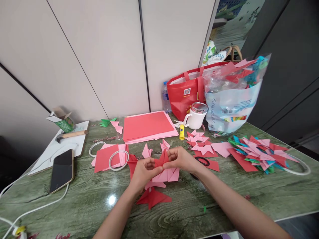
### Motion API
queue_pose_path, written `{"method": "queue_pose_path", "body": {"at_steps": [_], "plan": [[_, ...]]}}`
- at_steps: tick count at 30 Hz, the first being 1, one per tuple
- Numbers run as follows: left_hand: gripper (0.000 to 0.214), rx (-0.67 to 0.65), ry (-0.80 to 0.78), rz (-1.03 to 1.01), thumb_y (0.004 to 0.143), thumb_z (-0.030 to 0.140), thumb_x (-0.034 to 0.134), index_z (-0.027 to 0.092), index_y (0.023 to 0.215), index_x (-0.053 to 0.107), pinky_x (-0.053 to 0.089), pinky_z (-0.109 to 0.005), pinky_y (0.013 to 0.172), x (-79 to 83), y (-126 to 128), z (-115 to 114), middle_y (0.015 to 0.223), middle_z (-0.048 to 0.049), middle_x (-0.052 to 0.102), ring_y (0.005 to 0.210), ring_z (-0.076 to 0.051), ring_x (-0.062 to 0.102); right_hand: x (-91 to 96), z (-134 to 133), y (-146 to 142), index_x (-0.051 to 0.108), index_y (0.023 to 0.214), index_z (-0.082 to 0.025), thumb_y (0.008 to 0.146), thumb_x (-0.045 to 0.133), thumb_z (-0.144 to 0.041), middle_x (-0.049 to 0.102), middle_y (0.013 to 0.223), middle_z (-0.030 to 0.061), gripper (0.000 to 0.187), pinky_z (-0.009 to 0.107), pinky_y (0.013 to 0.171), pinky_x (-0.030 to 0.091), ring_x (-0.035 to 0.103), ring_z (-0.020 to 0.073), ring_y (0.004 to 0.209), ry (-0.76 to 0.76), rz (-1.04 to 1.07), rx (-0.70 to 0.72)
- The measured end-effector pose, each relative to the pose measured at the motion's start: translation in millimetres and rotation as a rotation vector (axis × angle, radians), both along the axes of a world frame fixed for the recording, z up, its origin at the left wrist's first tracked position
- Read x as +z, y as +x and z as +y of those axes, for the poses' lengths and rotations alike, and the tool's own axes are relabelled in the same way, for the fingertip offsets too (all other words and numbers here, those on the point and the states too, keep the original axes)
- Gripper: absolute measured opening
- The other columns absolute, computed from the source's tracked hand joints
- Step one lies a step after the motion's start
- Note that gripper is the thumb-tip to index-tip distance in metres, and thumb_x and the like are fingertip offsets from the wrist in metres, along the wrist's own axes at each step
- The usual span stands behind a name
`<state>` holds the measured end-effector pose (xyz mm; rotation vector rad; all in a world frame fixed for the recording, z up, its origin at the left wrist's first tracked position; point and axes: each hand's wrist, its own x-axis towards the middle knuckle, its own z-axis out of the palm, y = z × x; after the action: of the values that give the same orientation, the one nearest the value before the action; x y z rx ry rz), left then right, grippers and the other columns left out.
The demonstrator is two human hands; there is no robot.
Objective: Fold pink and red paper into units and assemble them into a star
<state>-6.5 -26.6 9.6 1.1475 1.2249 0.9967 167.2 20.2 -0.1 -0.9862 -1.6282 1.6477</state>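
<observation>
A folded red paper piece [159, 162] is held between my two hands above the middle of the table. My left hand [147, 167] pinches its left side between thumb and fingers. On its right side, my right hand [179, 160] grips it the same way. Pink folded paper pieces [170, 175] lie just below and behind my hands. Nearer to me rests a red folded paper shape [154, 198] with pointed ends. Another pink folded piece [147, 151] stands just beyond my left fingers. My hands hide part of the held paper.
Red and pink sheets [149, 125] lie at the back. Square papers [106, 159] with a white ring [118, 160] are left of my hands, beyond a phone [62, 171]. A glue stick [181, 132], white mug [196, 116] and folded-paper pile [261, 152] are to the right.
</observation>
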Motion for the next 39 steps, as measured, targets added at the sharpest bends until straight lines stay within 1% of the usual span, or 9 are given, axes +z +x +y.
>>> {"method": "queue_pose_path", "body": {"at_steps": [5, 8, 12, 16, 20, 24, 29, 34, 39], "plan": [[0.021, 0.08, 0.124, 0.198, 0.068, 0.037, 0.065, 0.016, 0.067, 0.062, 0.042, -0.022, 0.052, 15.7, -21, 8, 0.057, -0.0006, 0.062, 0.051, -0.011, 0.053, -5.9, 4, 10, 0.067, 0.072, -0.014, 0.05, 0.082, -0.033, 0.069, 0.069, 0.0028, 0.033, 0.026, 0.056, 0.045, 0.061, 0.0149, 0.06, -0.109, 0.087, -0.131], [0.02, -0.014, 0.142, 0.434, 0.064, 0.035, 0.068, 0.017, 0.063, 0.06, 0.035, -0.022, 0.046, 17.6, -34, 10, 0.054, 0.001, 0.059, 0.046, -0.011, 0.048, -6.6, 8, 15, 0.069, 0.076, -0.014, 0.049, 0.083, -0.03, 0.072, 0.076, 0.0052, 0.034, 0.029, 0.065, 0.049, 0.065, 0.0162, 0.066, -0.161, 0.149, -0.195], [0.013, -0.22, 0.178, 0.771, 0.057, 0.021, 0.071, 0.019, 0.067, 0.063, 0.029, -0.022, 0.049, 14.1, -40, 6, 0.058, 0.0028, 0.057, 0.054, -0.014, 0.05, -7.4, 12, 19, 0.069, 0.071, -0.014, 0.048, 0.084, -0.026, 0.072, 0.073, 0.0042, 0.03, 0.027, 0.063, 0.049, 0.064, 0.0143, 0.062, -0.203, 0.23, -0.236], [0.012, -0.318, 0.158, 0.995, 0.058, 0.015, 0.066, 0.018, 0.069, 0.061, 0.025, -0.024, 0.052, 14.8, -39, 3, 0.062, 0.0021, 0.055, 0.058, -0.015, 0.049, -9.0, 13, 19, 0.07, 0.072, -0.014, 0.049, 0.083, -0.023, 0.072, 0.071, 0.0026, 0.028, 0.026, 0.063, 0.049, 0.064, 0.0129, 0.061, -0.231, 0.296, -0.219], [0.02, -0.385, 0.219, 0.94, 0.057, 0.02, 0.069, 0.019, 0.076, 0.061, 0.027, -0.024, 0.054, 13.2, -50, 2, 0.067, 0.0022, 0.055, 0.062, -0.016, 0.047, -8.6, 11, 19, 0.071, 0.074, -0.015, 0.052, 0.082, -0.023, 0.072, 0.072, 0.0018, 0.025, 0.027, 0.066, 0.048, 0.064, 0.0127, 0.063, -0.241, 0.311, -0.153], [0.015, -0.411, 0.268, 0.951, 0.062, 0.008, 0.059, 0.019, 0.072, 0.059, 0.031, -0.024, 0.06, 7.5, -63, 3, 0.076, 0.0006, 0.056, 0.069, -0.016, 0.049, -7.2, 11, 19, 0.071, 0.075, -0.015, 0.055, 0.081, -0.024, 0.072, 0.078, 0.0023, 0.024, 0.028, 0.072, 0.047, 0.064, 0.0133, 0.069, -0.225, 0.296, -0.095], [0.015, -0.437, 0.287, 0.996, 0.069, 0.006, 0.048, 0.017, 0.063, 0.055, 0.034, -0.025, 0.063, 13.3, -55, 4, 0.077, -0.0028, 0.057, 0.071, -0.017, 0.052, -8.5, 10, 19, 0.071, 0.076, -0.014, 0.057, 0.08, -0.023, 0.072, 0.079, 0.003, 0.023, 0.028, 0.073, 0.047, 0.064, 0.0132, 0.071, -0.248, 0.277, -0.029], [0.012, -0.35, 0.291, 0.783, 0.078, 0.022, 0.05, 0.019, 0.075, 0.061, 0.038, -0.025, 0.06, 23.3, -46, 2, 0.075, -0.0017, 0.063, 0.068, -0.016, 0.054, -10.1, 8, 18, 0.07, 0.077, -0.013, 0.056, 0.081, -0.025, 0.071, 0.081, 0.0038, 0.026, 0.028, 0.072, 0.048, 0.064, 0.0138, 0.072, -0.271, 0.246, -0.008], [0.018, -0.307, 0.064, 0.344, 0.075, 0.036, 0.059, 0.018, 0.073, 0.061, 0.043, -0.024, 0.055, 26.8, -39, 5, 0.062, -0.0014, 0.062, 0.058, -0.015, 0.057, -8.4, 6, 17, 0.07, 0.076, -0.012, 0.054, 0.081, -0.026, 0.071, 0.079, 0.0038, 0.028, 0.027, 0.071, 0.048, 0.062, 0.0133, 0.07, -0.285, 0.232, 0.013]]}}
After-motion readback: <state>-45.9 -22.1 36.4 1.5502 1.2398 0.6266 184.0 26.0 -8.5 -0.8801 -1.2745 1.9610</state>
